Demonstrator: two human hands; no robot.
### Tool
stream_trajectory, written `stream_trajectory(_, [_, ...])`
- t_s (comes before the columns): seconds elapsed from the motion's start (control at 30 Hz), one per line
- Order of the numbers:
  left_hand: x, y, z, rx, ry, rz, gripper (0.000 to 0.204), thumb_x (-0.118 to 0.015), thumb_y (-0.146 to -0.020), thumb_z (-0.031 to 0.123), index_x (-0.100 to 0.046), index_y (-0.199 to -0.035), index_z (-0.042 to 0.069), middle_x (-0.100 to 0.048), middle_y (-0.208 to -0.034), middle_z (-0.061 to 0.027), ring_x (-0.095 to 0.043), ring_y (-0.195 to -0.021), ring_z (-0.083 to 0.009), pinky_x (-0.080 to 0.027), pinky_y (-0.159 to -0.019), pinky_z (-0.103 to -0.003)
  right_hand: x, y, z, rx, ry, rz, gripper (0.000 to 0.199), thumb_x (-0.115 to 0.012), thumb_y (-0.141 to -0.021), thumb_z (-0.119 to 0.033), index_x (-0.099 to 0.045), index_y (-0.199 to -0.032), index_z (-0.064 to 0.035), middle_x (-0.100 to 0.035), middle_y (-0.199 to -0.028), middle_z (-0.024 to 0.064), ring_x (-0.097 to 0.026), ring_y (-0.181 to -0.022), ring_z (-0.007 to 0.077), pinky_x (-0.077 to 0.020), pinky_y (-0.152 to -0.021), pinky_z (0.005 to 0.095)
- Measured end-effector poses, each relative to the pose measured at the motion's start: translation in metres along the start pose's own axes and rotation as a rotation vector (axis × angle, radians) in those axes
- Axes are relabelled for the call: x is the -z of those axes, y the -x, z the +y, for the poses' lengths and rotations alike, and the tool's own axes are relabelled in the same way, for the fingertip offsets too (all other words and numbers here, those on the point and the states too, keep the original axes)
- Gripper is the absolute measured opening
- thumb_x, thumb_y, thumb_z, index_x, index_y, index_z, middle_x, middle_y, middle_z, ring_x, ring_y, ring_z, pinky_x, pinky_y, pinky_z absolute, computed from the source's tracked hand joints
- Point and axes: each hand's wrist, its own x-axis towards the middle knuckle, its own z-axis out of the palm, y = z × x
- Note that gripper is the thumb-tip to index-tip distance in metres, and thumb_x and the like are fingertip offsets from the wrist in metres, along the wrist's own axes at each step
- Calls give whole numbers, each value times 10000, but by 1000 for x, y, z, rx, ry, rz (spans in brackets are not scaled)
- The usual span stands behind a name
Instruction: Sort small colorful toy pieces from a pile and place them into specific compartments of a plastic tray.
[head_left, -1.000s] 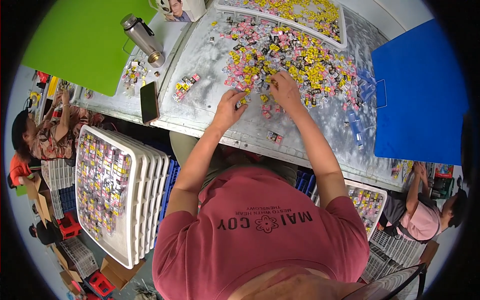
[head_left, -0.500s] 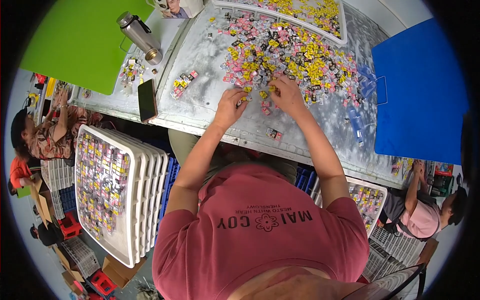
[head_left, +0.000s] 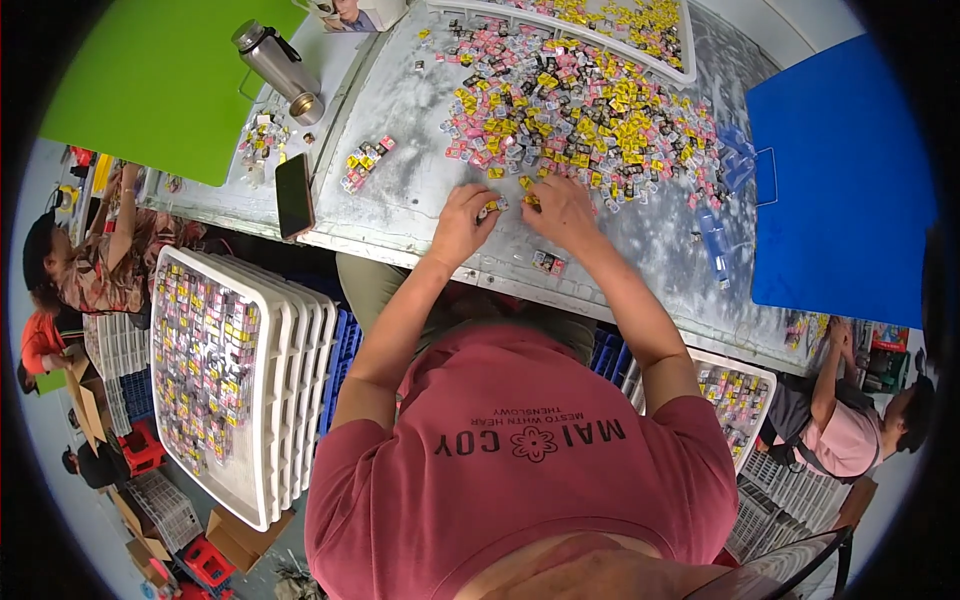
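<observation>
My left hand [head_left: 465, 224] is closed at the near edge of a big heap of small square plastic pieces [head_left: 590, 120] in yellow, pink, black and white. Between its thumb and fingers sits a small cluster of these pieces [head_left: 490, 208]. Just to the right, my right hand [head_left: 562, 212] pinches a small yellow piece [head_left: 531, 201], mostly hidden by the fingers. The two hands are a short gap apart, low over the grey table [head_left: 400, 215]. Closer to me lies a little joined block of pieces [head_left: 548, 262]. A larger block [head_left: 367, 164] lies off to the left.
A white tray [head_left: 560, 24] of pieces stands at the back. Left are a phone [head_left: 294, 197], a steel flask [head_left: 275, 65] and a green board [head_left: 150, 90]. A blue board [head_left: 840, 180] rises at right. Stacked filled trays [head_left: 262, 400] stand beside me; co-workers sit either side.
My right hand has drawn back toward me from the heap, near my left hand. My left hand has shifted slightly nearer me, still holding its pieces.
</observation>
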Motion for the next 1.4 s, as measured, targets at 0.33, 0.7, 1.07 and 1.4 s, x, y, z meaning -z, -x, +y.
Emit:
stream_trajectory(0.33, [-3, 3, 0, 2, -7, 36, 297, -800, -791, 63, -729, -1079, 47, -673, -1119, -132, -628, -1037, -351, -526, -907, -426, -3, -5, -13, -156, 19, -56, 260, -722, -814, -296, -702, -834, -38, -721, -858, 144, -706, -832, 349, -522, -758, 494])
stream_trajectory(0.7, [-3, 2, 1, 31, 6, 26, 292, -796, -794, 64, -728, -1078, 46, -670, -1122, -134, -625, -1056, -352, -522, -922, -426, -10, -23, -23, -385, -133, -96, 305, -711, -849, -363, -743, -840, -60, -728, -746, 165, -721, -762, 356, -554, -681, 482])
stream_trajectory(1.07, [-13, -18, 19, 47, -129, 90, 327, -825, -790, 165, -732, -1087, 62, -642, -1081, -128, -617, -1001, -340, -525, -862, -436, 25, -45, 54, -289, 52, 98, 205, -749, -855, -216, -756, -974, -50, -696, -1002, 148, -686, -952, 353, -546, -824, 454])
stream_trajectory(1.4, [-9, -14, 13, 35, -95, 29, 253, -820, -812, 175, -752, -1040, 88, -640, -1055, -109, -607, -985, -333, -507, -868, -439, 10, -42, 70, -196, -77, 98, 200, -741, -819, -110, -731, -1001, -27, -683, -1009, 142, -670, -944, 351, -547, -823, 431])
